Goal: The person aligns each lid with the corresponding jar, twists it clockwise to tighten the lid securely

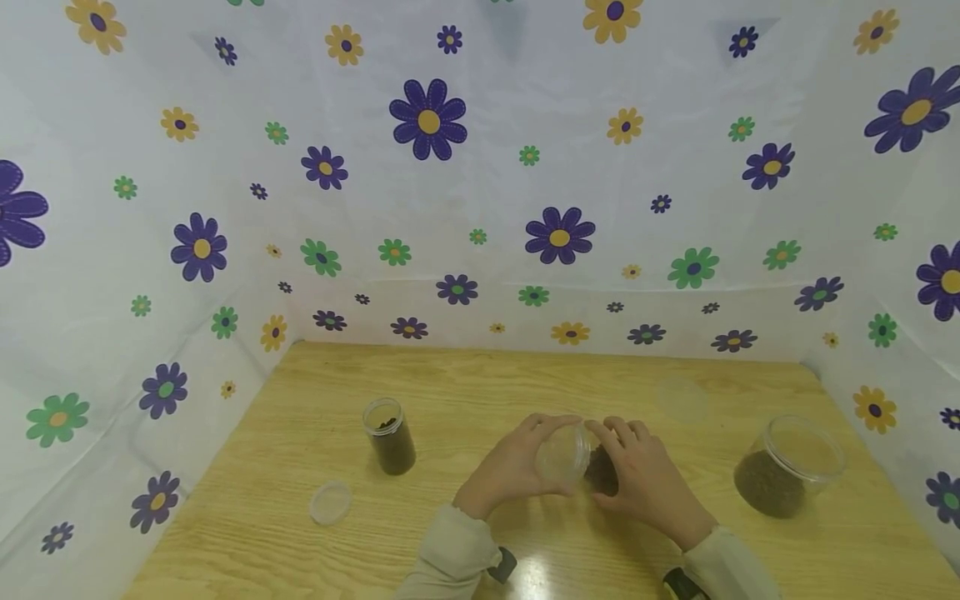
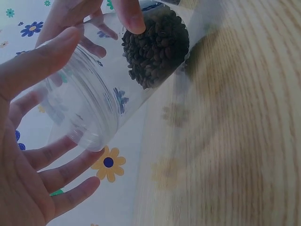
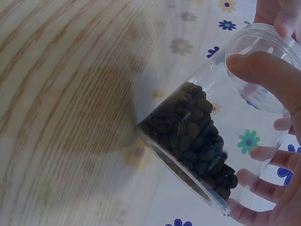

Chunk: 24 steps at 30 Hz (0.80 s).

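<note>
A clear plastic jar (image 1: 562, 454) is tilted between both hands, its mouth toward the left. Dark coffee beans (image 2: 157, 49) are heaped at its lower end, which is close over the wooden table in the right wrist view. My left hand (image 1: 510, 468) holds the jar by its threaded mouth, thumb on one side and fingers on the other. Around the bean-filled end, my right hand (image 1: 645, 477) grips the body; its thumb (image 3: 258, 68) lies along the clear wall and its fingers wrap the opposite side.
A slim open jar (image 1: 393, 446) with dark contents stands at left, a round clear lid (image 1: 330, 503) lying in front of it. At right sits a wide jar (image 1: 787, 479) partly filled with dark contents. A faint transparent disc (image 1: 682, 398) lies toward the back. A flowered curtain (image 1: 495, 183) encloses the table (image 1: 262, 458).
</note>
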Motion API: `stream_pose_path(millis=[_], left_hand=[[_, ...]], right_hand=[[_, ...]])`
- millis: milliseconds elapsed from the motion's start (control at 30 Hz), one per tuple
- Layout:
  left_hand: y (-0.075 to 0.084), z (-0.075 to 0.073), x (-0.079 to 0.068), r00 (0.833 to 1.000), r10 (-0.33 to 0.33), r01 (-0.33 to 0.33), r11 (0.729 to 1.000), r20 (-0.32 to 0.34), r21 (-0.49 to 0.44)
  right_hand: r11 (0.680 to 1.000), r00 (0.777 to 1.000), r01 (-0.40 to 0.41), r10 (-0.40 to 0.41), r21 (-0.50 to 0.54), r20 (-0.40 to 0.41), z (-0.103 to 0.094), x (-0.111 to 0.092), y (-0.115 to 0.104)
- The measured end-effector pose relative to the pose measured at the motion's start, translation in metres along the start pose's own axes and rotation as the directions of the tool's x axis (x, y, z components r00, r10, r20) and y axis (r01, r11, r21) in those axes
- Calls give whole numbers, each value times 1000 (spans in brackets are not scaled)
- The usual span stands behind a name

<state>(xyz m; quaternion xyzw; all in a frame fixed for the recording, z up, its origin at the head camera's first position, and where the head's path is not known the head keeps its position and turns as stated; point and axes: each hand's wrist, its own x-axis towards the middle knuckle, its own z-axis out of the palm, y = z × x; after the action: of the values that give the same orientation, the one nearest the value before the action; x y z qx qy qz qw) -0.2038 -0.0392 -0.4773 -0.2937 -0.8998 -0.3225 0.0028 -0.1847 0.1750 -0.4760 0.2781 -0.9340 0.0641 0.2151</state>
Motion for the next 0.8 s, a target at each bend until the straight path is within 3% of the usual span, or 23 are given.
stream_pose_path(millis=[600, 800], left_hand=[[1, -1, 0, 997, -59, 60, 997, 43, -39], [-1, 0, -1, 999, 20, -18, 999, 45, -45]], right_hand=[[1000, 1000, 18, -18, -11, -14, -2, 1, 0], [1000, 1000, 15, -15, -9, -12, -2, 0, 0]])
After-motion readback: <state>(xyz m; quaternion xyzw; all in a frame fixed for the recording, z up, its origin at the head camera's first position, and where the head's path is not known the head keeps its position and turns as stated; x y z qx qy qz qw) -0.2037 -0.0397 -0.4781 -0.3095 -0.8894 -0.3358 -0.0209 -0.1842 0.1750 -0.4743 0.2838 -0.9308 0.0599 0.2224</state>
